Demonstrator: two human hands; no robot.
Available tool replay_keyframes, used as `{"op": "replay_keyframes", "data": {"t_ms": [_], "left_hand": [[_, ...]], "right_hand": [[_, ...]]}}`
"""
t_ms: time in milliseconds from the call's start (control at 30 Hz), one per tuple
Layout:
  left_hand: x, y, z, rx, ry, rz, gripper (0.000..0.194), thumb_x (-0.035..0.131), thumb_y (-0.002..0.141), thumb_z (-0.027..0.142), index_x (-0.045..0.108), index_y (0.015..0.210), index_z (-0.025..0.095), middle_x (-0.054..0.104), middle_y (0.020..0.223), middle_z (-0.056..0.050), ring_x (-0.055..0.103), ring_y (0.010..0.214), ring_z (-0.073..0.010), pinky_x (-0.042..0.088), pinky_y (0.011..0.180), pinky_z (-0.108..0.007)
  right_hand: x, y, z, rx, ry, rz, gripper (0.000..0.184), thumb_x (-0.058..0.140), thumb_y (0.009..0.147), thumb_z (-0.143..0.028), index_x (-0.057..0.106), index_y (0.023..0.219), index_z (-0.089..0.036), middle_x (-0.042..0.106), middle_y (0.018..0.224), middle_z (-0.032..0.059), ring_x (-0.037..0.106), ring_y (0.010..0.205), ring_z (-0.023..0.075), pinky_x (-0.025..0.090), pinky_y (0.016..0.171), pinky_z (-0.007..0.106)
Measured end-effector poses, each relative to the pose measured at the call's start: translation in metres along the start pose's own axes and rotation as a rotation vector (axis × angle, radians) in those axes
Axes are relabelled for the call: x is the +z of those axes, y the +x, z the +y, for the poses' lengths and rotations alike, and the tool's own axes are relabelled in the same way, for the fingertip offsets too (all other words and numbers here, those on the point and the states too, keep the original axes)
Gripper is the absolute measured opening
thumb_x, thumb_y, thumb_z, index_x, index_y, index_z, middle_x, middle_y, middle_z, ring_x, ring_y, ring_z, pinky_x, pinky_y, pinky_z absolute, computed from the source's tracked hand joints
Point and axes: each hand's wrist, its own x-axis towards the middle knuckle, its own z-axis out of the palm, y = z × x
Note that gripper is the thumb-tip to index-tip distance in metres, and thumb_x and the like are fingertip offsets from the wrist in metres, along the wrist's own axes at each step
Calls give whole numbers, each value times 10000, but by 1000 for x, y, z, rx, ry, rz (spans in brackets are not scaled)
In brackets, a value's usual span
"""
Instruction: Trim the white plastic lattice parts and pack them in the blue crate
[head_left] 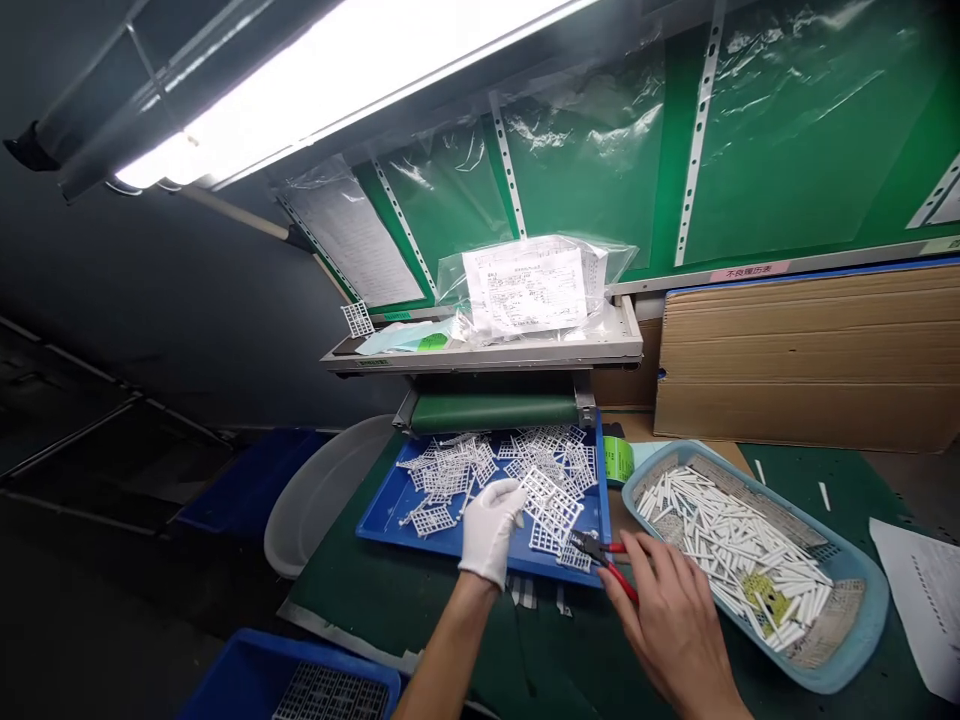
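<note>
My left hand [490, 528] wears a white glove and reaches into the blue tray [390, 515]. Its fingers pinch the edge of a white plastic grid frame [551, 497] lying on the pile of similar frames [465, 465]. My right hand [670, 612] is bare and closed round red-handled cutters [604, 556], whose dark jaws point left toward the tray's front right corner. The cutters are close to the held frame but apart from it.
A light blue basket [840, 650] of several white sticks sits to the right. Behind the tray stand a small green-belt conveyor [491, 410] and a shelf with bagged papers [534, 285]. A white basin [315, 495] lies left, cardboard [810, 360] back right, a blue crate [300, 685] near left.
</note>
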Motion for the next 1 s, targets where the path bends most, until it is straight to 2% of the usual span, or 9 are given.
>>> {"op": "replay_keyframes", "data": {"t_ms": [100,200,433,633,700,767,833,900,1000], "left_hand": [[10,-30,15,-8,-210,-23,366,762,701,422,673,944,163,603,649,22,526,530,-107,415,529,-237],[15,-44,28,-43,-264,-57,341,782,667,384,684,911,168,594,623,23,514,513,-107,407,519,-241],[23,-48,33,-57,-356,2,286,774,653,329,665,857,160,603,653,22,515,522,-94,425,529,-235],[33,-53,27,-39,-304,-97,316,793,666,386,666,864,175,594,639,19,528,529,-118,467,567,-268],[41,-57,27,18,-349,-124,356,784,696,450,671,901,181,635,725,-11,579,614,-142,505,639,-282],[52,-61,28,60,-502,-172,466,691,766,595,668,998,192,683,921,-67,635,772,-184,537,757,-316],[64,-64,32,-7,-677,-265,643,511,811,753,656,1086,190,680,1045,-111,652,886,-221,537,853,-358],[73,-64,38,-150,-759,-381,806,334,800,857,664,1065,171,684,965,-124,658,853,-230,538,846,-372],[79,-62,54,-354,-628,-569,937,190,734,938,679,915,160,666,802,-118,648,728,-232,545,726,-382]], "right_hand": [[-11,17,-3,-63,-65,6,501,479,968,-516,561,1277,-130,614,1213,165,552,1124,325,441,953,496],[-17,19,-2,-101,-86,13,515,488,969,-494,541,1315,-116,602,1240,176,537,1147,328,418,984,505],[-19,3,1,-32,-79,31,565,498,955,-523,526,1335,-106,596,1236,178,530,1132,337,437,935,496],[-20,2,2,13,-110,57,564,505,956,-511,531,1322,-83,593,1228,190,519,1142,345,439,929,493],[-19,1,1,16,-110,73,557,511,956,-507,534,1319,-86,597,1218,189,523,1129,341,442,911,484],[-19,1,-1,0,-113,97,545,526,952,-502,545,1309,-91,605,1199,187,532,1110,337,445,890,478],[-20,3,1,-42,-131,135,538,554,942,-485,554,1299,-84,607,1195,192,537,1104,340,447,891,484],[-25,9,9,-134,-168,190,556,594,922,-469,551,1303,-66,607,1198,199,536,1113,346,447,913,500],[-45,24,34,-330,-257,256,614,623,893,-504,544,1318,-68,617,1197,197,526,1142,354,421,994,569]]}}
